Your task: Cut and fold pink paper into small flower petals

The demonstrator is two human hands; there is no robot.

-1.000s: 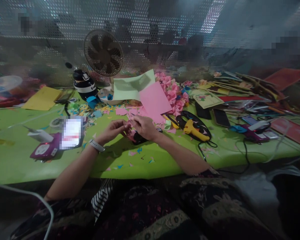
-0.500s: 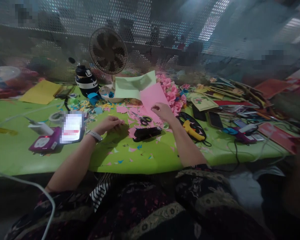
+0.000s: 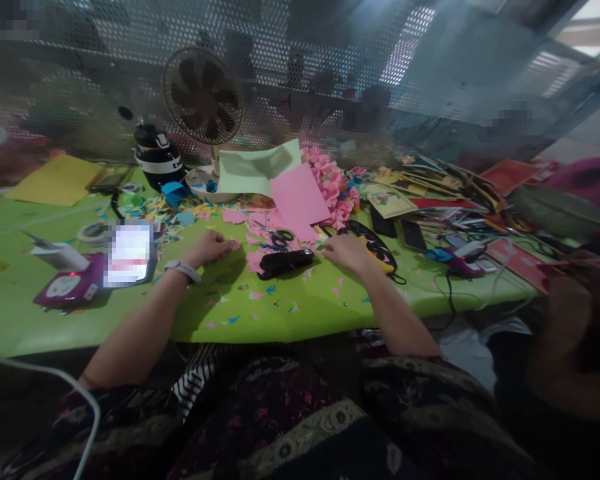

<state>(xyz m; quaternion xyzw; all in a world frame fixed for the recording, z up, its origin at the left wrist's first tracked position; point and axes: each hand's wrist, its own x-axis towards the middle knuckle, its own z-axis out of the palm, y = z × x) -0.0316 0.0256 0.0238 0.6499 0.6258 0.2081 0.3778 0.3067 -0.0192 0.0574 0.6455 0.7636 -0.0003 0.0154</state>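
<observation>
My left hand [image 3: 209, 249], with a pale watch [image 3: 183, 270] on its wrist, hovers left of the stapler; its fingers are pinched, and whatever is at their tips is too small to name. My right hand [image 3: 346, 252] is low over the table, fingers bent together, just right of the black stapler [image 3: 286, 263]; what it may hold is hidden. Behind the stapler lie scissors [image 3: 282, 236] among pink paper scraps [image 3: 256, 260]. A pink sheet [image 3: 300, 197] leans by a light green sheet [image 3: 250, 175]. The yellow glue gun [image 3: 386, 267] is partly covered by my right hand.
At left, a lit phone [image 3: 128, 257] leans by a purple power strip [image 3: 67, 285]. Behind stand a black jug [image 3: 159, 160] and fan [image 3: 203, 95], near pink paper flowers [image 3: 325, 177]. At right are a dark phone [image 3: 413, 235], cables, and another person's hand [image 3: 570, 300].
My right hand has come down and towards me, from over the pink sheet to beside the stapler. My left hand stays pinched in about the same place. The view has shifted slightly right.
</observation>
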